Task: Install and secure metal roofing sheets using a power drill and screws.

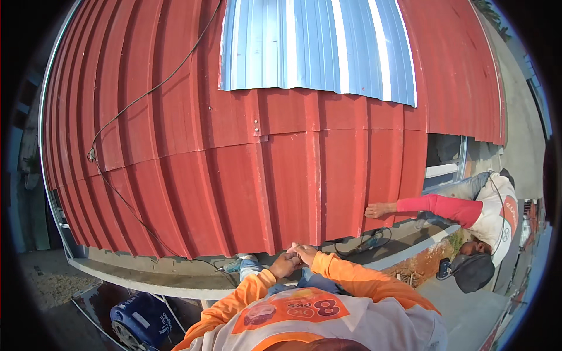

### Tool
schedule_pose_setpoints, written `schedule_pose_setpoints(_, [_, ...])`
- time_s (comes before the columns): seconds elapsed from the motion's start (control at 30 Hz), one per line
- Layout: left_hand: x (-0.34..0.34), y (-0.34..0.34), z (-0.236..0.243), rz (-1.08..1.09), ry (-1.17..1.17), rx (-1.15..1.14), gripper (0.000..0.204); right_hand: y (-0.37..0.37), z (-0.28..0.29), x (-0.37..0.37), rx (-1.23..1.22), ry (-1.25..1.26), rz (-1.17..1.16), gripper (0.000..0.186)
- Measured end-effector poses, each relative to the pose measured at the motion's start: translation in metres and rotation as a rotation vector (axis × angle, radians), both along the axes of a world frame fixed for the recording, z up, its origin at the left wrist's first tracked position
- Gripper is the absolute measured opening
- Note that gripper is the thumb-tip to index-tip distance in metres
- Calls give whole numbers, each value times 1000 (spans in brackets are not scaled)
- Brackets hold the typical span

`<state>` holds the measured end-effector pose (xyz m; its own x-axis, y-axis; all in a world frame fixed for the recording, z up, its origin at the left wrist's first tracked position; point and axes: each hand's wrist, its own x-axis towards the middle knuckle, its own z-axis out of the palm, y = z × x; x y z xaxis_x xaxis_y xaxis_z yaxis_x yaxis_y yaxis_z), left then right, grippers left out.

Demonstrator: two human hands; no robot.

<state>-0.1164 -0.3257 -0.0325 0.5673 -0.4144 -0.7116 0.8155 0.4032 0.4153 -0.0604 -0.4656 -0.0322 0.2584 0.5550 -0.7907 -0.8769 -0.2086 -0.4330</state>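
My left hand (284, 265) and my right hand (304, 254) meet close in front of my body, just off the lower edge of the red corrugated roof sheets (293, 169). The fingers of both are closed and pressed together. Whatever they hold, if anything, is too small to make out. A teal power tool (230, 267) lies left of my left hand on the ledge, partly hidden. To the right, a co-worker's bare hand (380, 210) rests on the red sheet, reaching out from a pink sleeve (436, 205).
A bare metal sheet (316, 52) lies over the upper red roofing. Across the left side runs a black cord (126, 109). The concrete ledge (158, 279) follows the roof edge. Another corded tool (369, 242) sits near the co-worker. Below left stands a blue machine (140, 319).
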Motion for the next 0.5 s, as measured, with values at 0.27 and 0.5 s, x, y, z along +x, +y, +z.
schedule_pose_setpoints(0.27, [61,-21,28,-160,46,282,23,-121,10,37,-271,40,-788,43])
schedule_pose_setpoints(0.5, [65,-27,27,33,46,376,17,-192,-14,58,-386,-81,-745,45])
